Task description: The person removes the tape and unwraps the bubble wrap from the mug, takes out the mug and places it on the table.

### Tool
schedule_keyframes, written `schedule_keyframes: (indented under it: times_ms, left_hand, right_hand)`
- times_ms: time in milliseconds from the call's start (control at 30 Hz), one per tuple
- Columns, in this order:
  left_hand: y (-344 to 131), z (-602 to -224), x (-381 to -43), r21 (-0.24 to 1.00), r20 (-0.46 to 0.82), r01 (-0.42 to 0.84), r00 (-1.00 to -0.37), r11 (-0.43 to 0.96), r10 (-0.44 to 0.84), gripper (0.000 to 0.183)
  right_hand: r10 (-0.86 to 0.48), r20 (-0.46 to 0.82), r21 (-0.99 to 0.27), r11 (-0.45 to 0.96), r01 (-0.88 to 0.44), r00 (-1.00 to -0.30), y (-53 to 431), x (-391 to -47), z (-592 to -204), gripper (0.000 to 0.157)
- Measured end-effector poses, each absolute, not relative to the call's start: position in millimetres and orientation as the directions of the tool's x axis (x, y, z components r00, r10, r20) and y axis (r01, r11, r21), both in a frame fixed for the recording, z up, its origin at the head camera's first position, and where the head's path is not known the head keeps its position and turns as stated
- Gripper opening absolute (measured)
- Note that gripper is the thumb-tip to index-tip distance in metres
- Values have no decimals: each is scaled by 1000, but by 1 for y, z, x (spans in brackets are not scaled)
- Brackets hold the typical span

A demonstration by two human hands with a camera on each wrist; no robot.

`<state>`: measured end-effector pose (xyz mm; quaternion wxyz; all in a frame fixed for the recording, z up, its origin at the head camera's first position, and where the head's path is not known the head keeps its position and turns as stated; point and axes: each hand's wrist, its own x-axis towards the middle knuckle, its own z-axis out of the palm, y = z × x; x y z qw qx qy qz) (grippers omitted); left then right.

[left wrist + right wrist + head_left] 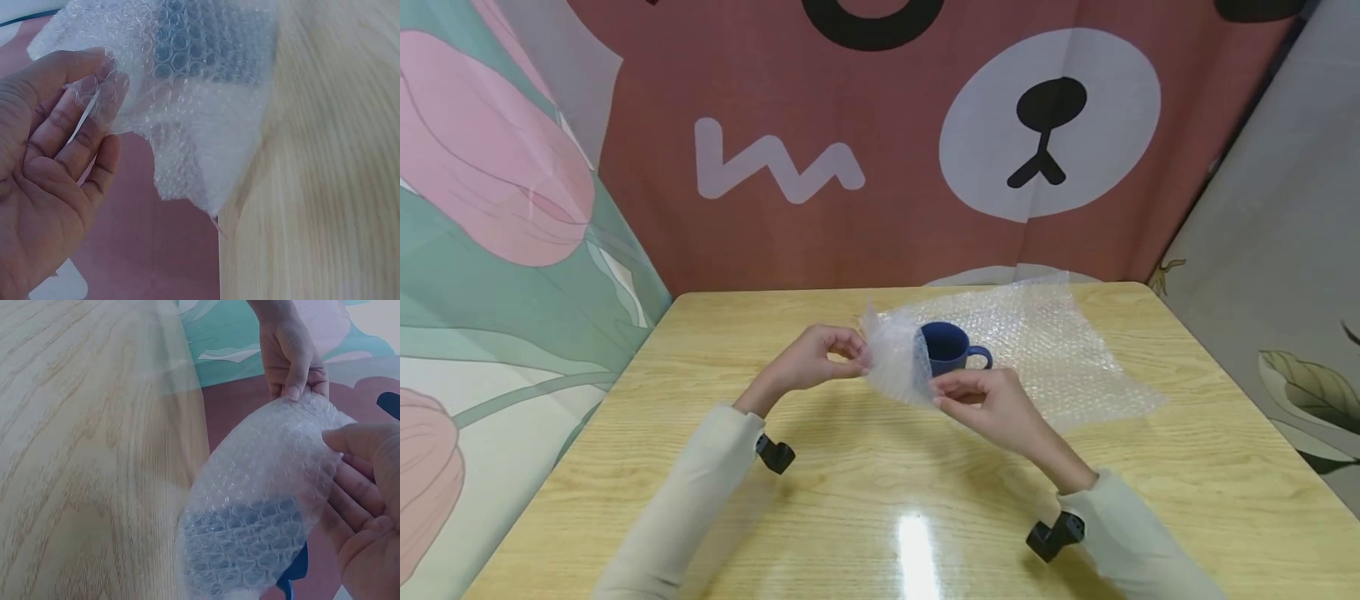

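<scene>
A dark blue mug (pixel 946 343) stands on a sheet of bubble wrap (pixel 1045 350), its handle pointing right. The sheet's left part is folded up around the mug's left side. My left hand (pixel 823 358) pinches the wrap's left end between thumb and fingers, as the left wrist view also shows. With thumb and fingertips, my right hand (pixel 988 404) pinches the folded edge in front of the mug. In the right wrist view the wrap (pixel 250 487) covers most of the mug, and a bit of blue (pixel 297 565) shows past its edge.
The light wooden table (pixel 865 492) carries the rest of the wrap, spread flat to the right and back. A brown curtain with a bear print (pixel 880 233) hangs behind the table. Patterned cloths hang at the left and right sides. Small black cameras sit on both wrists.
</scene>
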<state>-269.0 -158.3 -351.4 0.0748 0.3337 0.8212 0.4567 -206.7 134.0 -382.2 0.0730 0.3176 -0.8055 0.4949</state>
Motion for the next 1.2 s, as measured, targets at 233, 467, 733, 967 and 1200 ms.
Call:
schedule_keyframes:
  times_ms: [233, 467, 733, 967, 1200]
  left_hand:
    - [-168, -355, -255, 737, 172, 533, -743, 417, 646, 6]
    - [-171, -358, -242, 688, 204, 592, -714, 421, 670, 9]
    - [-169, -364, -231, 602, 302, 706, -634, 373, 712, 12]
    - [-172, -365, -225, 603, 310, 721, -606, 342, 732, 6]
    - [-174, -366, -218, 514, 285, 781, -545, 355, 789, 11]
  right_hand:
    - [-549, 425, -689, 319, -650, -720, 133, -202, -383, 19]
    - [-638, 471, -586, 290, -757, -609, 126, -200, -386, 16]
    - [-714, 463, -491, 287, -822, -526, 120, -196, -390, 15]
    - [-746, 420, -461, 315, -830, -517, 118, -192, -392, 16]
    - [-808, 326, -423, 340, -840, -491, 117, -190, -392, 20]
